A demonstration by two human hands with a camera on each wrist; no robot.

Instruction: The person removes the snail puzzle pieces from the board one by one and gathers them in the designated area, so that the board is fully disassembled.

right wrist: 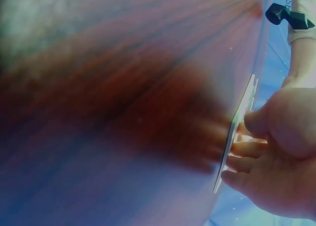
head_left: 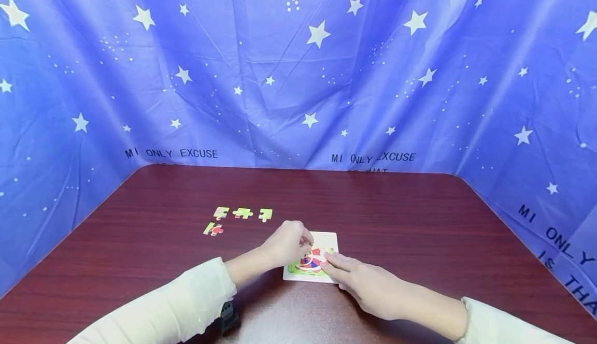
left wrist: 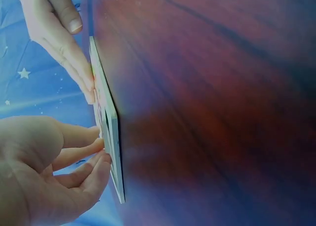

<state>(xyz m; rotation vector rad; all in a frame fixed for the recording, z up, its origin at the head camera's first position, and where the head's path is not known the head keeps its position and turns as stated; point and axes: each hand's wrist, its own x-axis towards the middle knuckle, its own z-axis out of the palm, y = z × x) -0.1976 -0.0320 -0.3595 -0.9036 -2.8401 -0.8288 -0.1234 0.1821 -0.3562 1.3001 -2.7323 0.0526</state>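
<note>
A square jigsaw board (head_left: 328, 238) with a pale frame lies on the table, showing a partly covered red, blue and green picture. Over its left part, my left hand (head_left: 290, 243) bends down and pinches a small puzzle piece, mostly hidden by the fingers. In the left wrist view, the left hand's fingertips (left wrist: 101, 159) meet at the board's face. My right hand (head_left: 375, 287) rests its extended fingers on the right side of the board. From the right wrist, those fingers (right wrist: 242, 164) lie along the board's edge.
Several loose puzzle pieces, among them a green one (head_left: 243, 213) and a red-and-green one (head_left: 213, 229), lie to the left beyond the board. The dark red wooden table (head_left: 396, 209) meets a blue star-printed curtain (head_left: 280, 74) at the back and sides.
</note>
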